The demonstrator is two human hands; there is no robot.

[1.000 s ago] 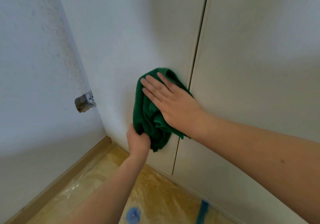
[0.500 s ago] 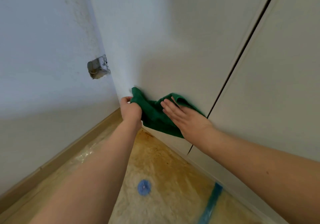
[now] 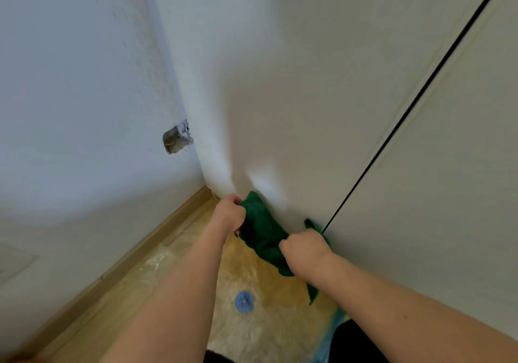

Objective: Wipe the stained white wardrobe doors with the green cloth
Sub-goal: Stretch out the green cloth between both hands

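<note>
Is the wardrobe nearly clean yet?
Hard to say: no stains show clearly on the left door. Right now the left hand and right hand both grip the green cloth at that door's bottom edge. The right door is not being touched and probably still needs wiping.

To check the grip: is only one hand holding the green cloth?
No, both the left hand and the right hand grip the green cloth, low against the wardrobe door.

left hand [image 3: 228, 214] grips green cloth [image 3: 262, 236] | right hand [image 3: 304, 246] grips cloth | low on wardrobe door [image 3: 308, 96]
</note>
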